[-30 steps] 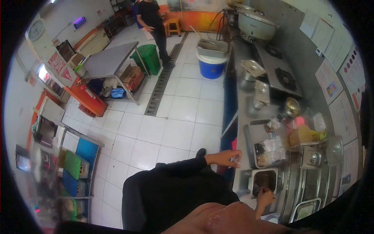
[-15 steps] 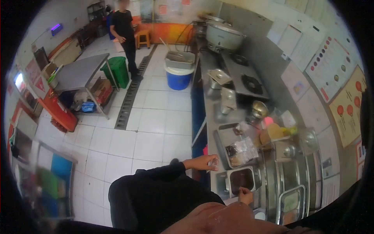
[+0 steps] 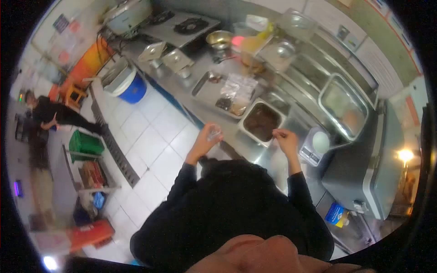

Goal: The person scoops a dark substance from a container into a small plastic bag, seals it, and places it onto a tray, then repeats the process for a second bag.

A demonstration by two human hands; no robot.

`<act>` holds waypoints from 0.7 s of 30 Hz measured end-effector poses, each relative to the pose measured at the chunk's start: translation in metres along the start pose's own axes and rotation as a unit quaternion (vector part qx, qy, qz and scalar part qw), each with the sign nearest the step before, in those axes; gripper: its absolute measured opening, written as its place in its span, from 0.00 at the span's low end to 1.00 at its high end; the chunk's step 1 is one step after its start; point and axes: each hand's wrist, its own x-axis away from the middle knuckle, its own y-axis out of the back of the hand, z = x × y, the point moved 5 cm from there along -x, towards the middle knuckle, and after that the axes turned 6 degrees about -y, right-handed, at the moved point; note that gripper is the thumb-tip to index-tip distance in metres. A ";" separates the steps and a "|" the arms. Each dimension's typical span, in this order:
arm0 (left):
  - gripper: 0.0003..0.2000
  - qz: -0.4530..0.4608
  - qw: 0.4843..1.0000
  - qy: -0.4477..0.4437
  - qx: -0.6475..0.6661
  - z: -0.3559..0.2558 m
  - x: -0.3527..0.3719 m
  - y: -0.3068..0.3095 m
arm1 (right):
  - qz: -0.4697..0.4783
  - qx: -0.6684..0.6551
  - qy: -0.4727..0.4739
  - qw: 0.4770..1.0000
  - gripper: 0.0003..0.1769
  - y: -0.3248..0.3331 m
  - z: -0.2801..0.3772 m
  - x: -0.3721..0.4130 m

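My left hand (image 3: 205, 144) is closed around a small clear plastic cup (image 3: 214, 132), held up near the counter's front edge. My right hand (image 3: 287, 143) is at the near right corner of a square steel container (image 3: 256, 142), its fingertips pinched together at the rim. Whatever may be between those fingertips is too small to make out. Dark brown contents (image 3: 260, 120) lie in the container. Right of my right hand, a kitchen scale (image 3: 310, 154) carries a pale round thing (image 3: 320, 142).
Behind the container, a steel tray (image 3: 205, 92) holds clear plastic packets (image 3: 239, 89). A glass-like lidded tray (image 3: 331, 119) lies to the right, beside a large grey box (image 3: 359, 175). A blue bucket (image 3: 133, 88) stands on the floor; a person (image 3: 59, 111) stands farther off.
My view has swung right, bringing the scale and grey box into sight. My right hand has shifted from over the dark contents to the container's corner. The cup stays in my left hand.
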 end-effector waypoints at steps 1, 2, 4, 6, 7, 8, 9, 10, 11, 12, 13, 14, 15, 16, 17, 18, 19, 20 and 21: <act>0.19 -0.007 1.000 0.008 0.018 0.011 0.001 0.001 | -0.010 0.013 0.004 1.000 0.10 0.001 -0.009 -0.001; 0.22 -0.017 0.999 0.010 0.037 0.024 0.002 0.000 | -0.022 0.027 0.013 0.999 0.10 0.001 -0.022 -0.003; 0.21 0.000 1.000 0.002 0.007 0.031 0.000 0.003 | -0.055 0.031 0.028 0.998 0.10 0.015 -0.021 -0.011; 0.22 -0.002 0.999 0.027 0.027 0.034 -0.003 0.003 | -0.068 0.011 0.010 0.998 0.10 0.018 -0.022 0.002; 0.22 -0.007 0.997 0.040 0.071 0.037 0.002 0.000 | -0.074 0.031 -0.015 0.997 0.10 0.018 -0.033 0.002; 0.22 -0.011 0.997 0.029 0.073 0.040 0.005 0.000 | -0.077 0.051 -0.044 0.995 0.10 0.019 -0.047 -0.003; 0.22 -0.015 0.997 0.024 0.075 0.032 0.000 -0.002 | -0.076 0.071 -0.077 0.992 0.11 0.015 -0.060 -0.002; 0.22 -0.019 0.996 0.022 0.079 0.027 0.000 -0.002 | -0.077 0.032 -0.060 0.995 0.11 0.011 -0.062 0.003; 0.21 -0.007 0.997 0.021 0.080 0.027 -0.002 -0.001 | -0.080 -0.006 -0.039 0.996 0.11 0.012 -0.058 0.002; 0.21 0.004 0.996 0.016 0.083 0.028 -0.008 -0.002 | -0.085 -0.042 -0.014 0.995 0.11 0.017 -0.054 0.003; 0.20 0.015 0.996 0.005 0.087 0.026 -0.011 -0.005 | -0.095 -0.041 -0.012 0.995 0.10 0.020 -0.047 0.008; 0.20 0.020 0.997 0.003 0.078 0.021 -0.007 -0.009 | -0.106 -0.039 -0.008 0.994 0.10 0.020 -0.037 0.014; 0.19 0.024 0.997 -0.006 0.067 0.009 -0.011 -0.010 | -0.121 -0.040 0.003 0.992 0.10 0.023 -0.029 0.013; 0.18 0.028 0.998 -0.020 0.054 0.000 -0.019 -0.011 | -0.119 -0.028 -0.012 0.992 0.10 0.025 -0.030 0.011; 0.18 0.026 0.999 -0.030 0.037 -0.003 -0.023 -0.011 | -0.117 -0.018 -0.026 0.993 0.10 0.024 -0.035 0.013; 0.18 0.024 0.999 -0.040 0.019 -0.006 -0.022 -0.013 | -0.115 -0.008 -0.041 0.992 0.09 0.022 -0.040 0.013; 0.18 0.021 0.999 -0.048 0.001 -0.009 -0.025 -0.014 | -0.102 -0.042 -0.048 0.993 0.10 0.020 -0.045 0.010; 0.18 0.024 0.999 -0.047 0.001 -0.010 -0.030 -0.014 | -0.088 -0.076 -0.057 0.992 0.10 0.017 -0.052 0.007; 0.18 0.029 0.999 -0.043 0.001 -0.011 -0.033 -0.015 | -0.072 -0.109 -0.069 0.989 0.10 0.015 -0.056 0.006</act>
